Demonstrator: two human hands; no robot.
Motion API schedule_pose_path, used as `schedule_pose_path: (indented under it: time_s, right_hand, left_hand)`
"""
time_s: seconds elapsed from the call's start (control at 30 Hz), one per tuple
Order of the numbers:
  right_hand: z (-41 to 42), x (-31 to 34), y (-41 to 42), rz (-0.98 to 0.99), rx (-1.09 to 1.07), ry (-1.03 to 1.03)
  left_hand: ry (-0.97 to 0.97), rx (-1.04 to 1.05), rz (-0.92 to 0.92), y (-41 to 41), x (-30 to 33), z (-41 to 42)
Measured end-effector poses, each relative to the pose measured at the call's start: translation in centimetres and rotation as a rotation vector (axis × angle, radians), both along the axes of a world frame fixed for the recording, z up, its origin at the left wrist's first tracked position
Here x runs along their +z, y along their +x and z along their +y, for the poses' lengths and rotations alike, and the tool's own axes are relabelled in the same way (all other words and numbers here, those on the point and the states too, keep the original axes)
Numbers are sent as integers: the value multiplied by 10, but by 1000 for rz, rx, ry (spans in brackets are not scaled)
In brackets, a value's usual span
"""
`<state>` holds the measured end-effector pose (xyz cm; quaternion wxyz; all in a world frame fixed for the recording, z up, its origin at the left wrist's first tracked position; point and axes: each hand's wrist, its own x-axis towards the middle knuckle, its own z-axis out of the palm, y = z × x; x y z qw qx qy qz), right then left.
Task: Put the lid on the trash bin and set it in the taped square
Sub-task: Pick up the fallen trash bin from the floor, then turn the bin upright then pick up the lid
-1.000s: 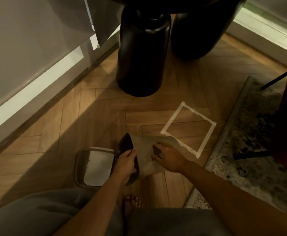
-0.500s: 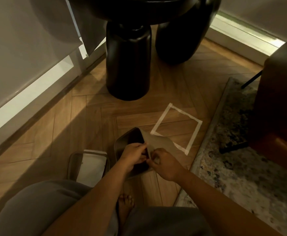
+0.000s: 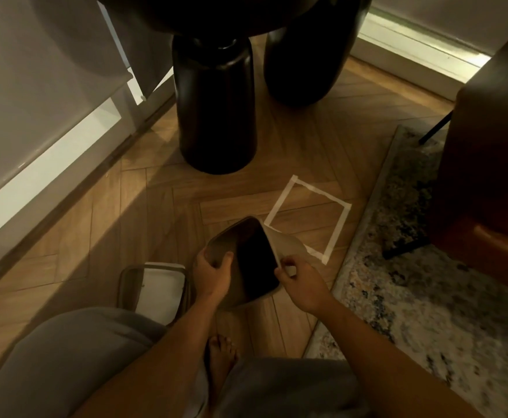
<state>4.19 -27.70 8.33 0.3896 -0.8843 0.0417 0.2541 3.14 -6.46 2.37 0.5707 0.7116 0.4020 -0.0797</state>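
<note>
Both hands clamp the trash bin's rim: left hand (image 3: 209, 274) on the near-left edge, right hand (image 3: 299, 283) on the right. The trash bin (image 3: 246, 260) tilts mouth-up, the lid (image 3: 156, 289) lies on the floor just left, nearest the left hand; the taped square (image 3: 308, 217) waits ahead-right.

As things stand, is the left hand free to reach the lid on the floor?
Probably not yet: the left hand grips the trash bin rim. The lid lies just beside it, unobstructed, so releasing the bin would leave the way free.
</note>
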Motion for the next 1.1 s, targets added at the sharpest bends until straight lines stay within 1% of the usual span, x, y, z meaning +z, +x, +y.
schedule_pose_path:
  time_s: [0.17,0.27,0.37,0.47,0.63,0.7,0.8,0.93,1.0,1.1]
  right_hand:
    - [-5,3,5,7,-13,44]
    - [-3,5,8,-20,45,53]
    - [-3,4,14,-41,58,100]
    - [-8,7,15,-1,0,159]
    - [-21,8,9,32,-93,221]
    - [-21,11,5,35,-125,262]
    - [-23,11,-8,-20,-126,270]
    - [-31,9,-31,-57,-80,245]
    - [-37,7,-43,-38,-80,246]
    - [-39,7,-60,-19,-48,215]
  left_hand:
    - [-237,62,115,-9,-20,-1]
    - [-284,19,115,-13,-30,1]
    - [-240,-34,69,-9,-25,1]
    - [-150,-122,9,-3,-8,1]
    - [-65,-285,-81,14,22,5]
    - [-43,-386,-89,22,32,6]
    - [35,-522,-42,27,38,9]
    - [123,-799,-61,20,44,10]
    - [151,-930,-47,14,44,10]
    - [191,-1029,-48,5,39,12]
